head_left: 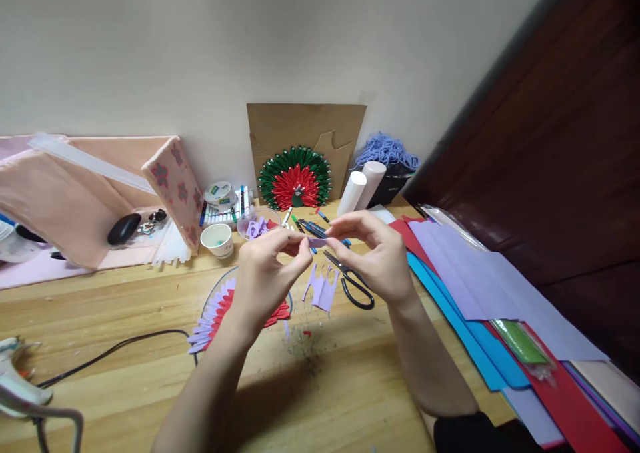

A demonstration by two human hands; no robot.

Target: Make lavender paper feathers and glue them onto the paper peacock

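Observation:
Between my two hands a small strip of purple craft foam or paper (317,243) is stretched level above the table. My left hand (270,273) pinches one end between thumb and forefinger. At the other end my right hand (373,256) pinches it the same way. Below lies a purple scrap (323,289) cut into fingers, beside black-handled scissors (359,291). Partly hidden behind my left wrist is a round piece with purple and red petals (213,319).
A cardboard panel (305,123) with a green and red petal fan (295,179) leans on the wall. A paper cup (217,241), markers (223,214) and white rolls (353,193) stand nearby. Coloured sheets (465,273) lie right; a glue gun (20,379) and its cord left.

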